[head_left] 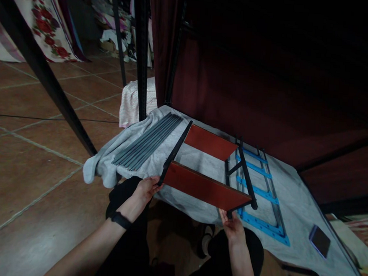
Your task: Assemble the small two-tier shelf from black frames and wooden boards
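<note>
A rack-like frame with black end pieces and two reddish-brown panels (pixel 207 186) sits over the grey cloth (pixel 191 208) in front of me. Its near left corner is pinched by my left hand (pixel 147 188), which wears a dark wristband (pixel 121 220). At the near right corner, my right hand (pixel 233 226) grips the black end piece from below, palm partly turned up. Part of that hand's grip is hidden by the panel. Several thin grey rods (pixel 147 141) lie side by side left of the frame. On its right rests a ladder-like piece with blue crossbars (pixel 262 194).
A phone (pixel 319 241) lies toward the cloth's right end. Black metal posts (pixel 141 51) rise at the left and back, before a dark red curtain (pixel 213 85). Tiled floor (pixel 26 177), a floral curtain (pixel 44 19) and piled items (pixel 116 24) are to the left.
</note>
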A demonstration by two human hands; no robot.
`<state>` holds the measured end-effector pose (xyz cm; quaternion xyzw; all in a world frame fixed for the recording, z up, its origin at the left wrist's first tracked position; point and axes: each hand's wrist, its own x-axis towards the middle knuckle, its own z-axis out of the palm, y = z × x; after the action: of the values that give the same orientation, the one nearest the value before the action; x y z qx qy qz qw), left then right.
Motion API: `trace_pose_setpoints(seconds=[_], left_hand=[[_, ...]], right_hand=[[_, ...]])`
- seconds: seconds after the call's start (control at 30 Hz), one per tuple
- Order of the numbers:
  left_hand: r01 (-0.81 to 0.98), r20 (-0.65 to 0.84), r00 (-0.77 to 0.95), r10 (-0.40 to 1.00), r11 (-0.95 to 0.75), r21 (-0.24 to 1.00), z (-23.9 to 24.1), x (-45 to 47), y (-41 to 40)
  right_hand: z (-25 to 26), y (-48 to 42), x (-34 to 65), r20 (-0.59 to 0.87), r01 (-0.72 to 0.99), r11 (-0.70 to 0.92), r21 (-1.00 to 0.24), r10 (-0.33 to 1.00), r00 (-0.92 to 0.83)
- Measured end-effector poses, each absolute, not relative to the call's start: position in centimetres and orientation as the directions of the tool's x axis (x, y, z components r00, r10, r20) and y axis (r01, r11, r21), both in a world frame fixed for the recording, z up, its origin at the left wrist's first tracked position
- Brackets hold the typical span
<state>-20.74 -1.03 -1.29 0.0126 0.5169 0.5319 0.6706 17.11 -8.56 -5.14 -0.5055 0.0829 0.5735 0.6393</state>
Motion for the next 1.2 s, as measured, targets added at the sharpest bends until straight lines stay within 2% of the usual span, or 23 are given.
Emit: trace_pose_setpoints(seconds=[0.1,0.3,0.47,0.63,1.2], left_hand=[[-0.689,-0.663,-0.126,0.738,0.415,0.594,-1.3,-20.7,-1.2],[-0.69,-0.666,-0.12,0.736,0.421,0.589,-1.0,-20.6,-1.1],[-0.692,-0.669,-0.129,0.732,0.417,0.589,-0.8,-20.7,-1.0],[-0.69,-0.658,-0.145,0.739,0.401,0.603,-0.4,-20.7,-1.3],[-0.646,-0.599,-0.197,0.776,0.356,0.675,-1.6,-20.5,-1.6]], right_hand=[[-5.3,-8.6,17.1,-0.688,-0.803,-0.187,-0.566,0.644,0.335],[-4.4,-8.3,16.6,-0.66,-0.793,-0.127,-0.595,0.64,0.393],[-3.8,-8.0,16.6,-0.672,-0.781,-0.206,-0.59,0.661,0.333],[-4.2,-8.1,16.8,-0.639,-0.74,-0.197,-0.643,0.671,0.376],[-4.9,-8.3,16.6,-0.673,-0.802,-0.167,-0.574,0.654,0.345]])
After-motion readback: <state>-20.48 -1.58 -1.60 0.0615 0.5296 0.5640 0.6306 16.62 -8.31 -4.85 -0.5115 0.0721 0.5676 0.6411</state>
